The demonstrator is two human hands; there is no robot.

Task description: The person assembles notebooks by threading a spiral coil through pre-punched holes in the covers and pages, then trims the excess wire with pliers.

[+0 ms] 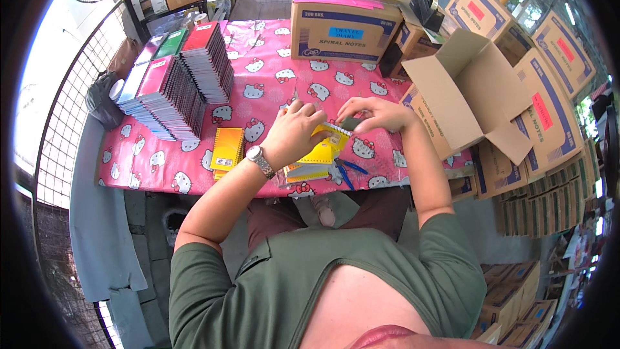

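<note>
A small yellow spiral notebook is tilted up between my hands, its coil along the upper edge. My left hand, with a metal watch on the wrist, grips the notebook's left side. Curled at the right end of the coil are the thumb and fingers of my right hand; a dark patch shows between them, too small to name. Below my left hand lies a pile of yellow notebooks, partly covered by it. Blue-handled pliers rest to the right of that pile.
A short stack of yellow notebooks stands left of my forearm. Tall stacks of spiral notebooks fill the table's left. A closed carton stands at the back, an open carton at the right. Pink patterned cloth covers the table.
</note>
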